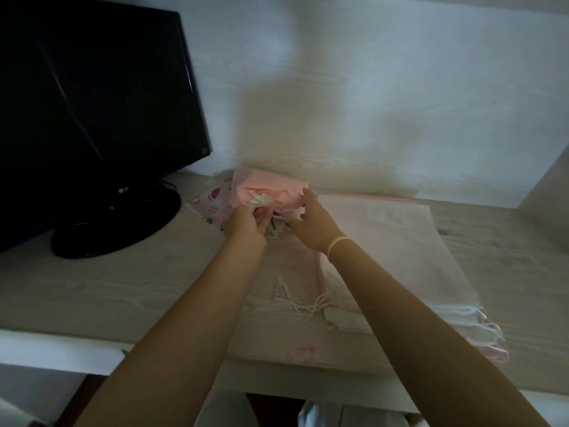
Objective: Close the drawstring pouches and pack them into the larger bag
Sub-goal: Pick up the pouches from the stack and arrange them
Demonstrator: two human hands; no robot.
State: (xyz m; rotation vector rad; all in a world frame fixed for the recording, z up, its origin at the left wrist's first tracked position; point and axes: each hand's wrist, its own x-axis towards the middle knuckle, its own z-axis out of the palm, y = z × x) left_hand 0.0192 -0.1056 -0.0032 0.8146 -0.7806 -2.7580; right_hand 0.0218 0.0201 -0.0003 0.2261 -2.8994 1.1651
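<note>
At the far left a dark LG monitor (pixel 92 97) stands on the pale wood-grain bench (pixel 123 288), its round base close to a patterned pink pouch (pixel 212 208) printed with small cartoon figures, which lies flat and partly tucked under a plumper plain pink pouch (pixel 264 189) set against the back wall. The left hand (pixel 246 224) is curled at the mouth of that plain pouch, its fingers pinching what looks like a gathered white ruffle and the cords just below it; the exact grip on the cords is too small to make out. Just beside it, the right hand (pixel 311 223), with a yellow band at the wrist, reaches to the same mouth with its fingers bent against the fabric edge, seemingly steadying or pinching a white bit there, though I cannot tell for sure. Nearer the bench's front edge loose white drawstring ends (pixel 304 303) trail over the larger bag (pixel 385 241), a pale pink sheer sack lying flat and spread to the right. By my reading, the task is early to midway: the plain pouch seems nearly cinched, the patterned one shows no sign of being closed, and nothing visible has gone into the larger bag, whose mouth is not clearly open.
</note>
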